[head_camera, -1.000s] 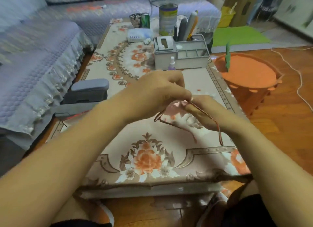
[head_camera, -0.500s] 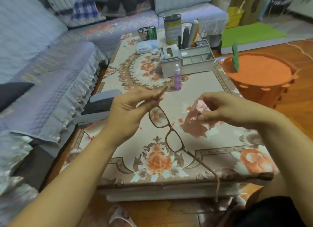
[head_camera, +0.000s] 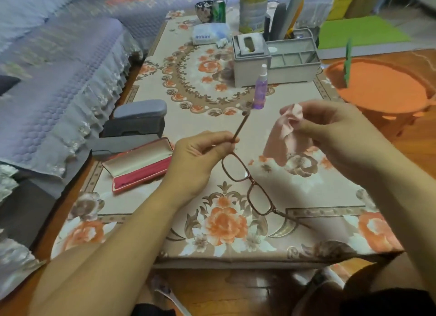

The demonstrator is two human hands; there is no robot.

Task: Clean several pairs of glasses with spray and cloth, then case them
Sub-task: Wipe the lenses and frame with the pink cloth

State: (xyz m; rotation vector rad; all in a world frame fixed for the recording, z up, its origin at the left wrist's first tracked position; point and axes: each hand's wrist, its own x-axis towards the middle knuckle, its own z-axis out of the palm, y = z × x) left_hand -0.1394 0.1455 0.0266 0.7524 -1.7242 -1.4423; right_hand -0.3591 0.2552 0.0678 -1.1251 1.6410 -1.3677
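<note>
Left hand [head_camera: 198, 157]: pinches one temple of glasses [head_camera: 246, 181], as before; frame hangs toward 5 o'clock.
Right hand [head_camera: 330, 131]: grips pink cloth [head_camera: 286, 136], seemingly unmoved.
Red case [head_camera: 139, 164]: open, 9 o'clock, newly in view.

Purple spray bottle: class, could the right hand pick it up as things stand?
Probably not yet: the right hand is pinching the pink cloth. The spray bottle stands close by, unobstructed.

bare forearms, no sleeves, dark shorts [head_camera: 387, 301]
</note>
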